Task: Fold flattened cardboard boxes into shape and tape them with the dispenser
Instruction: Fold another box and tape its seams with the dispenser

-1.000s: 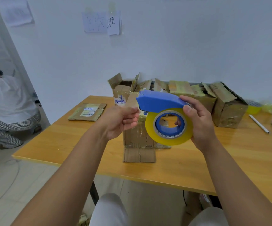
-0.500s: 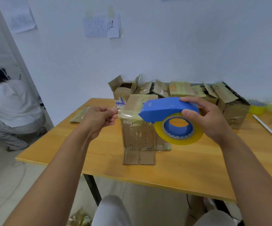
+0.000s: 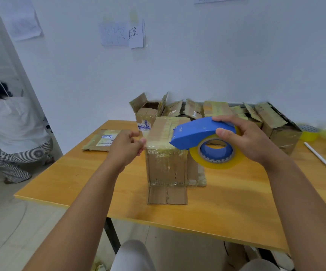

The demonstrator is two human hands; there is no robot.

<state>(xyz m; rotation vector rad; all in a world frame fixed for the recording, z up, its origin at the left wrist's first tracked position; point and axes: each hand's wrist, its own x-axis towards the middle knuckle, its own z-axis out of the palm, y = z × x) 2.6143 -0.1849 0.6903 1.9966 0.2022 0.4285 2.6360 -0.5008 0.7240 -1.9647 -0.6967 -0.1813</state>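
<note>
Box: a folded cardboard box stood upright on the wooden table, its bottom flaps splayed toward the person.
Right hand: the right hand gripped the blue tape dispenser just above and right of the box top.
Left hand: the left hand pinched the free tape end at the box's near-left top edge.
Key relation: the tape ran left to right between the hands, across the top; the left hand was nearer the edge.
Judgement: pressing the end down looked next.
Room: more boxes lined a white wall; another person crouched at left.
</note>
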